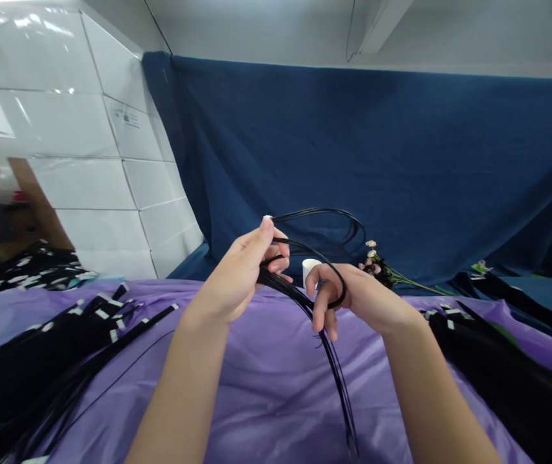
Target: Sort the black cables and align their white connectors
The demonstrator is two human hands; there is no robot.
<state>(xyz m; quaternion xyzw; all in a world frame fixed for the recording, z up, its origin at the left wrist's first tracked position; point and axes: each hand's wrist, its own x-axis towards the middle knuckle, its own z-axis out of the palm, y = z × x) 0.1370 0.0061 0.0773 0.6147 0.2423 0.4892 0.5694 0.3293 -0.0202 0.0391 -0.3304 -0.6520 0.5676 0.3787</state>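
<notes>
My left hand (244,270) is closed around a bundle of thin black cords (331,351), thumb on top. A small white tip (267,218) shows at that thumb, and from it some strands arc away to the right in a loop (324,211). My right hand (341,290) has its fingers curled at another bend of the cord, which passes round them. Below this hand the loose strands hang down over the purple cover. What lies inside my left palm is hidden by the fingers.
Black bundles with white-taped ends lie at left (77,328) and right (493,367) on the purple cloth (266,386). Behind are a white roll (309,267), artificial flowers (373,261) and a blue curtain (353,148). White boxes (77,180) are stacked at left.
</notes>
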